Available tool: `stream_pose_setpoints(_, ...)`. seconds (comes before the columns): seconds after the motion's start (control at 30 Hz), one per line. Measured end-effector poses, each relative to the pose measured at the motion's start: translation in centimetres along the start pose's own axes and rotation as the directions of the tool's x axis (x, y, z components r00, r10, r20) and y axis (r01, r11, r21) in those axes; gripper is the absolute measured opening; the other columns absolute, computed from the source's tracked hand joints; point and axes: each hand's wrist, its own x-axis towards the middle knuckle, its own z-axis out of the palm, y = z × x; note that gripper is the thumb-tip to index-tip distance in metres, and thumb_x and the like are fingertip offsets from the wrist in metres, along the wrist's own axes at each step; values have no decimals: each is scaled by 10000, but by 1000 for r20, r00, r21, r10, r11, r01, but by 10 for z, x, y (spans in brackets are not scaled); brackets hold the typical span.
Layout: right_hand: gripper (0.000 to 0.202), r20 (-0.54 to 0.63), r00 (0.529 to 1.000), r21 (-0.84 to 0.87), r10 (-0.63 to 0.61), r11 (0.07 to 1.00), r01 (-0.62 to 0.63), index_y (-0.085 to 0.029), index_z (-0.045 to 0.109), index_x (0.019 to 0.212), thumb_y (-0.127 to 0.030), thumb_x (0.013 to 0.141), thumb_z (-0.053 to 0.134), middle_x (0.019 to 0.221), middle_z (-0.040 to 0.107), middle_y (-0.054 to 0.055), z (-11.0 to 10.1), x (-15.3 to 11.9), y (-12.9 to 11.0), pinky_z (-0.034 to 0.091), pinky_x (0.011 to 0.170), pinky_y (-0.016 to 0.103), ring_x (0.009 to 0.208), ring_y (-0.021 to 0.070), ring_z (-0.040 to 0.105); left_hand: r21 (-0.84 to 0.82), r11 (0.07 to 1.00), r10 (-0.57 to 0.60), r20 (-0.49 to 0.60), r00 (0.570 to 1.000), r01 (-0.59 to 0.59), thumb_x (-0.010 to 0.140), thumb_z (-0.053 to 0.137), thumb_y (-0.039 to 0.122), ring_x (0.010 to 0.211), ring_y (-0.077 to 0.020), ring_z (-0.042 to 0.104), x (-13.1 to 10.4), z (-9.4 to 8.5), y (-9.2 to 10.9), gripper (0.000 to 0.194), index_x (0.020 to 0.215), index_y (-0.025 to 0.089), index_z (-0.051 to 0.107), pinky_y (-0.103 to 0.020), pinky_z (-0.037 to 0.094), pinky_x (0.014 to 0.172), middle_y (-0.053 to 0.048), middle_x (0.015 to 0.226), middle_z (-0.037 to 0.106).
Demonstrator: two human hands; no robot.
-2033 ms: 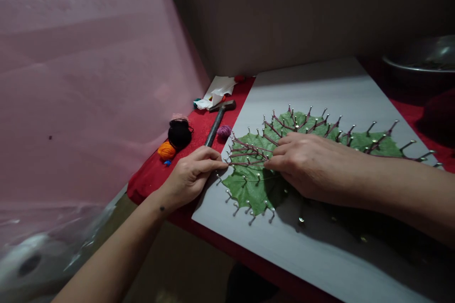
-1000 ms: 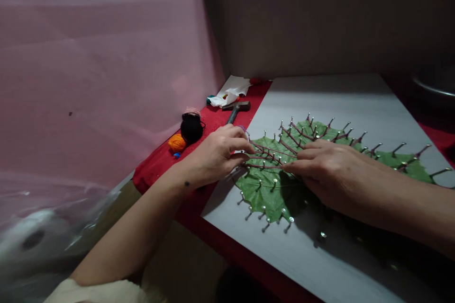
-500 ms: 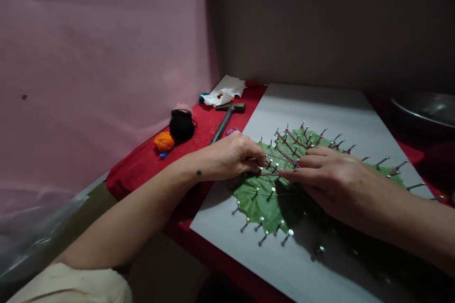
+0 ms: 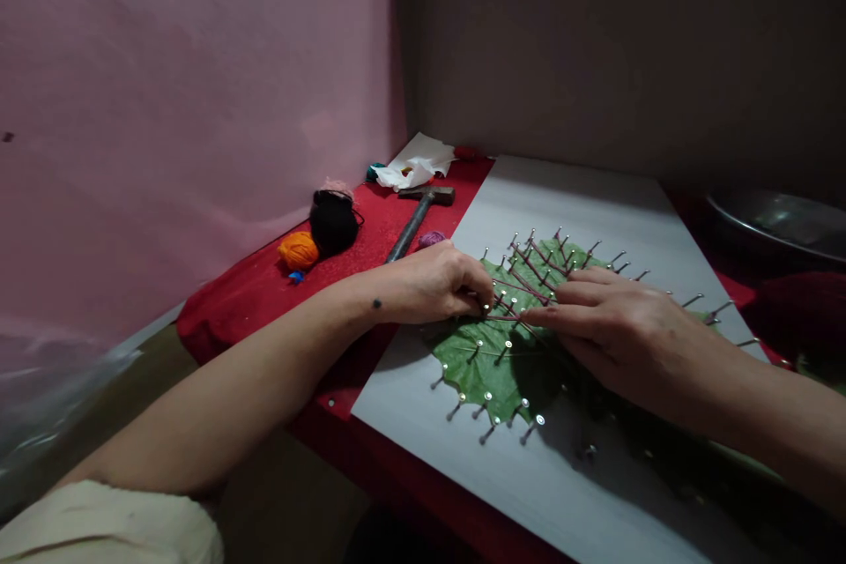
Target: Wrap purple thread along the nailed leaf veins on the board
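A green leaf (image 4: 489, 370) lies on a white board (image 4: 423, 432), with several nails (image 4: 508, 345) standing around its edge and along its veins. Purple yarn (image 4: 525, 282) runs between nails on the leaf's far half. Beside the leaf's left edge, my left hand (image 4: 446, 282) is closed, its fingertips pinching the yarn close to a nail. My right hand (image 4: 608, 317) rests over the middle of the leaf, its index finger stretched toward the crossing strands and touching them. Beneath its palm, part of the leaf is hidden in shadow.
A hammer (image 4: 416, 225) lies on the red cloth (image 4: 244, 304) left of the board, near a purple yarn ball (image 4: 432, 239). Orange yarn (image 4: 299, 250), black yarn (image 4: 334, 224) and crumpled white paper (image 4: 416, 162) sit along the wall. A metal bowl (image 4: 780, 225) stands at right.
The view has shifted slightly. My left hand keeps its pinch beside the nail, and more of the purple yarn ball shows behind it. My right hand has barely moved over the leaf.
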Motion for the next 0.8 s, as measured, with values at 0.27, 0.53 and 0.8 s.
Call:
stream_pose_setpoints(0.27, 321, 41, 999, -15, -35, 999, 35, -160, 693, 782, -96, 922, 411, 637, 572, 34, 2, -2, -1, 365, 648, 304, 644, 141, 468, -48, 997, -60, 57, 997, 63, 756, 603, 75, 659, -87, 564, 5, 1, -5, 141, 764, 147, 723, -205, 387, 610, -1, 723, 670)
stream_pose_setpoints(0.53, 334, 54, 998, 26, -24, 999, 23, -171, 718, 893, -87, 914, 395, 669, 602, 44, 4, -4, 0, 377, 661, 306, 667, 141, 494, -93, 989, -116, 14, 993, 117, 698, 593, 23, 598, -65, 479, 6, 3, 1, 136, 714, 135, 668, -180, 334, 561, 45, 615, 551)
stream_pose_setpoints(0.8, 335, 55, 998, 36, -7, 999, 5, -168, 672, 726, -81, 898, 398, 654, 600, 46, 3, -3, -2, 395, 636, 303, 643, 143, 495, -79, 969, -231, 23, 973, 232, 685, 600, 41, 583, -81, 536, 8, 6, 5, 132, 707, 128, 696, -187, 360, 533, 7, 632, 648)
